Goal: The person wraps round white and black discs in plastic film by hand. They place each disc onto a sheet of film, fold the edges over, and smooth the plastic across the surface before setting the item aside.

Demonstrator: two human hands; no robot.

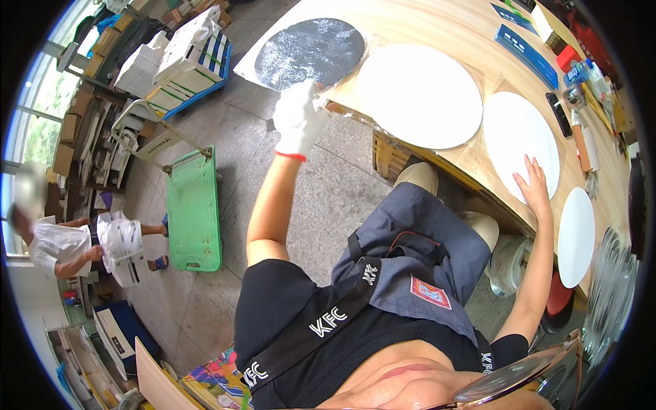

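My left hand (299, 119), in a white glove with a red cuff, is at the table's near corner. Its fingers curl at the near edge of a glossy dark round disc (311, 51) on a pale sheet; what they pinch is hidden. Bare, my right hand (535, 183) lies with fingers spread on the near part of a white disc (516, 133). Between the hands rests a larger white disc (419, 96). A smaller white disc (576, 239) sits at the right, beside a stack of clear film-like sheets (610, 301).
Blue boxes (526, 55), a black phone-like object (558, 114) and bottles (577, 73) line the wooden table's (410, 24) far side. On the floor at left stand a green platform trolley (195, 219) and stacked white packages (188, 51). A person (65, 246) there holds a white bundle.
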